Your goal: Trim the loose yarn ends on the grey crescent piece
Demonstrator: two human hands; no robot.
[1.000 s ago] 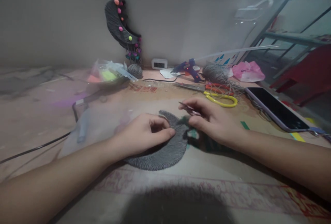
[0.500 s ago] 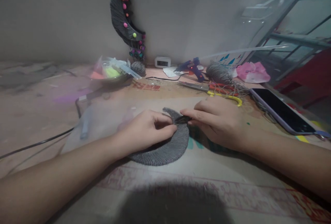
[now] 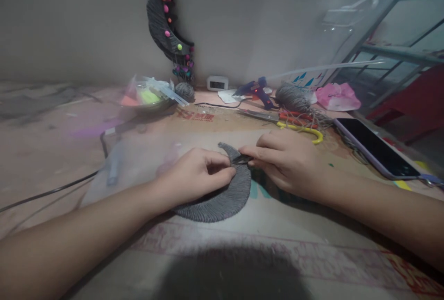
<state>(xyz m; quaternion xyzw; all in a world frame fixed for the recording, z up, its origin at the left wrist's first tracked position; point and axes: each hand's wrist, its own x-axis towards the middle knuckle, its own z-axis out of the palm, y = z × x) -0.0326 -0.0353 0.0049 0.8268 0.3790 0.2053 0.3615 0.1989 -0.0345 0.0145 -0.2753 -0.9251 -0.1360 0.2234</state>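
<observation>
A crescent wrapped in grey yarn lies flat on the board, its pointed tip toward the wall. My left hand rests on its inner side, thumb and fingers pinching it near the upper part. My right hand is at the crescent's upper right edge. Between its thumb and forefinger it grips a small dark pointed tool, whose end lies over the yarn close to my left fingertips. The tool's exact kind is too small to make out.
Behind my right hand lie yellow-and-red-handled scissors, a blue glue gun and a grey yarn skein. A phone is at right, a filled bowl at back left. A decorated crescent hangs on the wall.
My right hand has shifted slightly left with the dark tool, its end still over the crescent. My left hand keeps nearly the same place; the view has moved a little.
</observation>
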